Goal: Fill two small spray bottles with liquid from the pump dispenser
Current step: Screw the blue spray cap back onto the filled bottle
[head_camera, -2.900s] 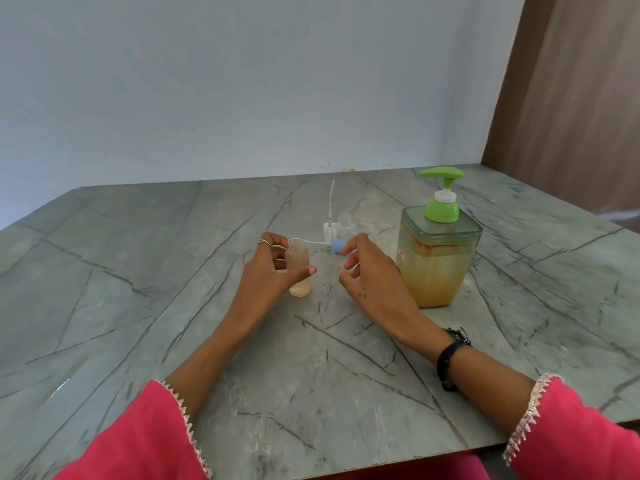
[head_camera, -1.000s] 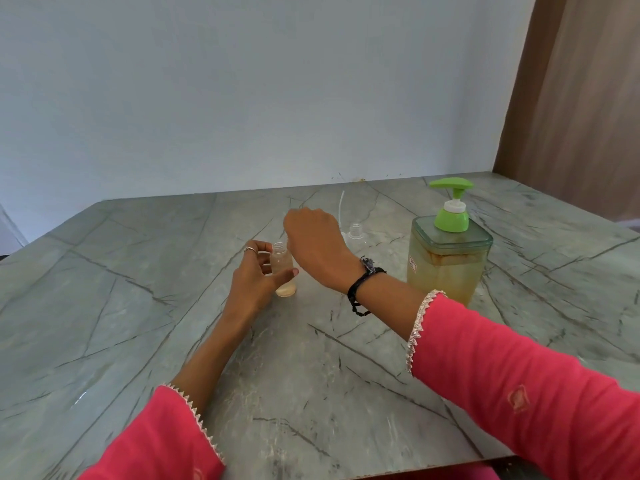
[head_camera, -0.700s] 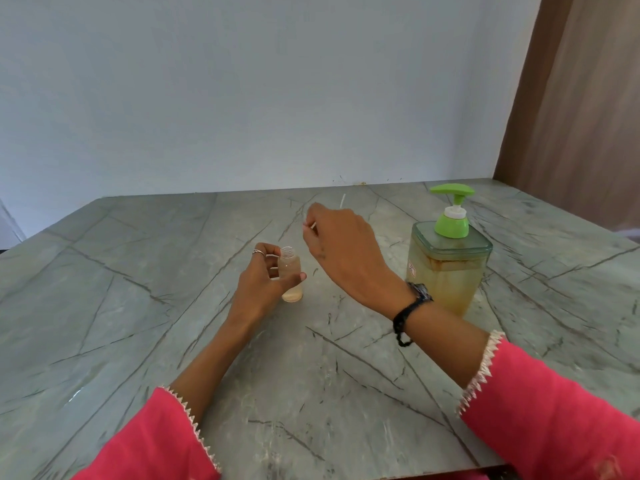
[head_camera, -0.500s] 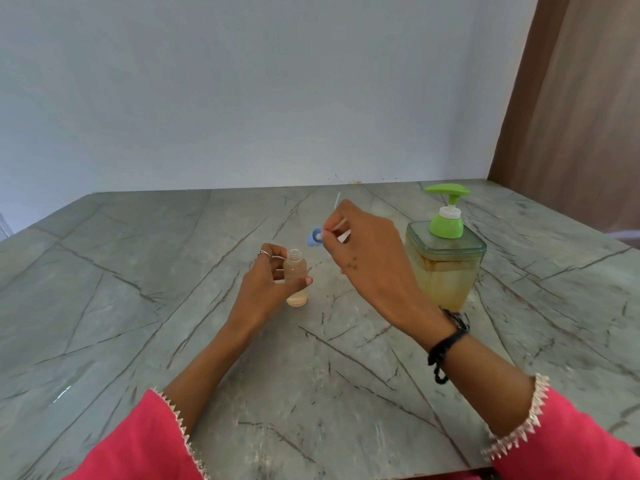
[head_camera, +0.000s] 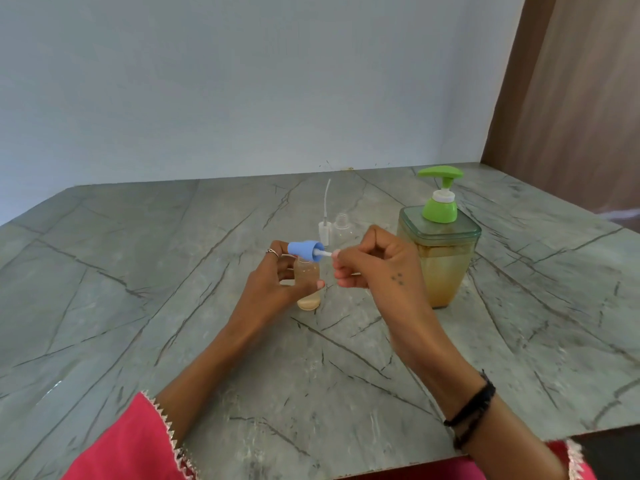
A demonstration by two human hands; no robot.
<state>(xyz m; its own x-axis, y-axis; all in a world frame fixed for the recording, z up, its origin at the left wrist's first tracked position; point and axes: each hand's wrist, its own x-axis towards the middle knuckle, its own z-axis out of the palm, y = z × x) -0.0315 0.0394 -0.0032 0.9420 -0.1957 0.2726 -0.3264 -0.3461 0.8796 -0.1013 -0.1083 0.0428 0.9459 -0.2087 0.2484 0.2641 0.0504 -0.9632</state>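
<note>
Gripping a small bottle (head_camera: 308, 283) with a little amber liquid, upright on the marble table (head_camera: 138, 306): left hand (head_camera: 273, 282), fingers curled. Pinching the blue spray cap's (head_camera: 304, 251) tube above the bottle's neck: right hand (head_camera: 377, 265). Standing at 3 o'clock: pump dispenser (head_camera: 439, 244). Behind at 12 o'clock: 1 empty bottle (head_camera: 343, 230).

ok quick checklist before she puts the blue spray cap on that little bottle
1. Small bottle steadied: ok, left hand grips it upright on the table.
2. Liquid inside: ok, a shallow layer at the bottom.
3. Blue spray cap in hand: ok, right hand pinches its white tube end.
4. Cap lined up with the neck: not ok, it lies sideways above the mouth.
5. Dip tube inside the bottle: not ok, it points toward the right hand.
6. Second bottle filled: not ok, it looks empty and uncapped beside the pump dispenser.
</note>
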